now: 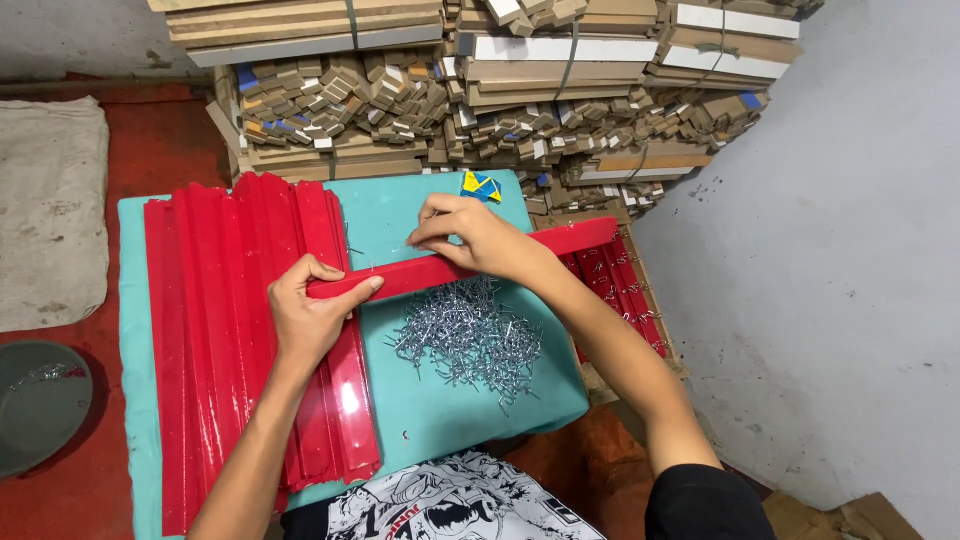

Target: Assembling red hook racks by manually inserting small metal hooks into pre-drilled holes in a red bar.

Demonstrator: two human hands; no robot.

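Red strip (470, 262) held flat across mid-frame, over the teal-covered table (450, 410).

Left hand (310, 315) closed on the strip's left end, thumb on top; right hand (480, 240) pinched shut near its middle, fingertips pressing at the upper edge. Judged light, stiff and glossy, so likely slippery; best gripped at the ends and edges. Just below, a loose heap of small metal hooks (470, 340), sharp-looking and easily scattered. At left, a stack of red strips (230, 340); more at right, partly hidden by the forearm. Bundled cardboard pieces (480, 90) piled along the top.

Red strips (240, 340), teal cloth (450, 410), silver hooks (470, 340).
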